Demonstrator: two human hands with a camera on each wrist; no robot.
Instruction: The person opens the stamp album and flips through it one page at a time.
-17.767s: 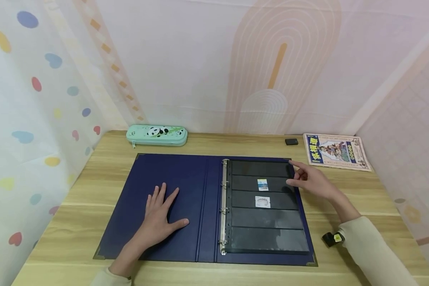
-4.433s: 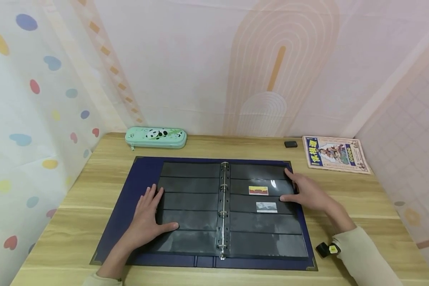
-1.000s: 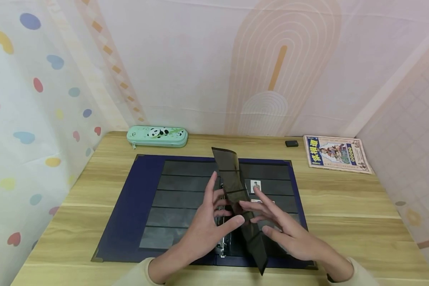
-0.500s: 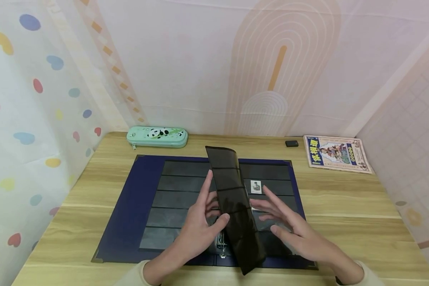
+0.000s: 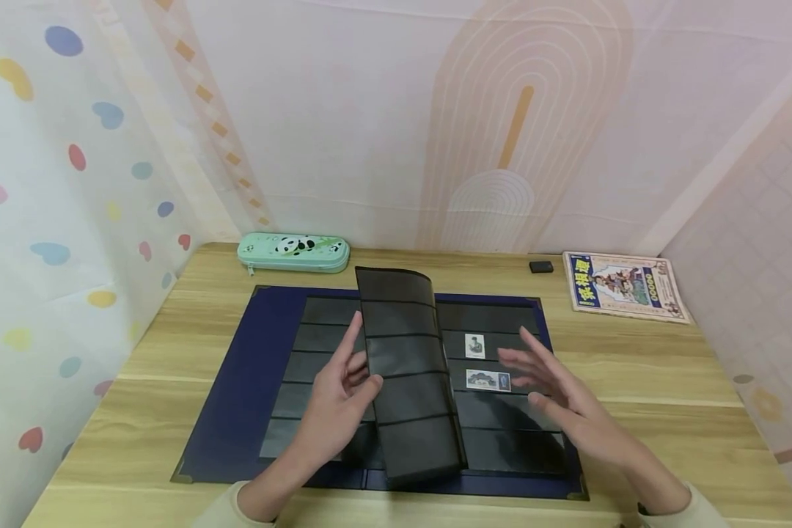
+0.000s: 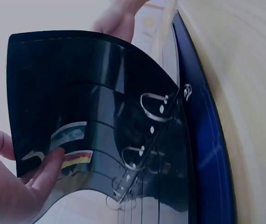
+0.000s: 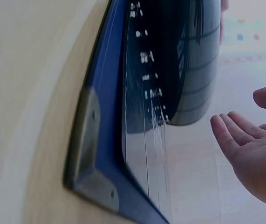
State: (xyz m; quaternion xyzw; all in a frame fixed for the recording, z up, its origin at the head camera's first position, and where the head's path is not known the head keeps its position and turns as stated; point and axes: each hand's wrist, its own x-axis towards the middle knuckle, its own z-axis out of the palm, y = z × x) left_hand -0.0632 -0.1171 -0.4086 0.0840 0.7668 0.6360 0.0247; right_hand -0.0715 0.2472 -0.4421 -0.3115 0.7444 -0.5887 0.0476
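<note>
A dark blue ring-bound stamp album (image 5: pixel 227 411) lies spread on the table. My left hand (image 5: pixel 333 403) pinches the outer edge of a raised black stamp page (image 5: pixel 409 356), thumb on one face and fingers behind. In the left wrist view, two stamps, one a red and yellow stamp (image 6: pixel 77 159), show on the page's other face near my fingers. My right hand (image 5: pixel 570 407) hovers over the right-hand page, fingers spread, holding nothing. On that page are a portrait stamp (image 5: pixel 474 346) and a wider stamp (image 5: pixel 488 380). Metal rings (image 6: pixel 153 107) run along the binding.
A mint panda pencil case (image 5: pixel 293 252) stands at the back left of the wooden table (image 5: pixel 640 381). A small black object (image 5: pixel 541 267) and a printed booklet (image 5: pixel 627 286) lie at the back right. Patterned cloth hangs behind.
The raised page has swung further left with my left hand. My right hand has drawn away to the right, uncovering the wider stamp. Earlier, other stamps showed on the right-hand page.
</note>
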